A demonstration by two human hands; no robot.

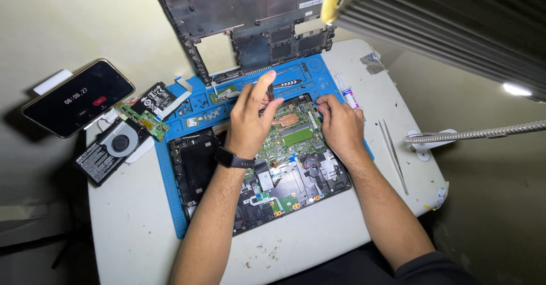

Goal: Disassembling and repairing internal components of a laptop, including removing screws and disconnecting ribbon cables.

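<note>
Opened laptop [267, 171] lies base-up on a blue repair mat [170, 188] on the white bench [131, 228], green motherboard [296, 134] exposed near its upper middle. Left hand [250, 117], black watch at the wrist, has its grip closed around a screwdriver [269, 92], fingers wrapped on the dark handle, tool held upright over the board's upper edge near the copper heat pipe. Right hand [340, 125] rests on the right side of the board, fingers curled down against it; cannot tell whether that grip holds anything. Removed bottom cover [250, 23] leans against the wall behind the mat. Cooling fan [120, 142] and a small green circuit board [142, 120] lie left of the mat, a phone [77, 96] beyond them. Tweezers [393, 154] lie right of the mat.
</note>
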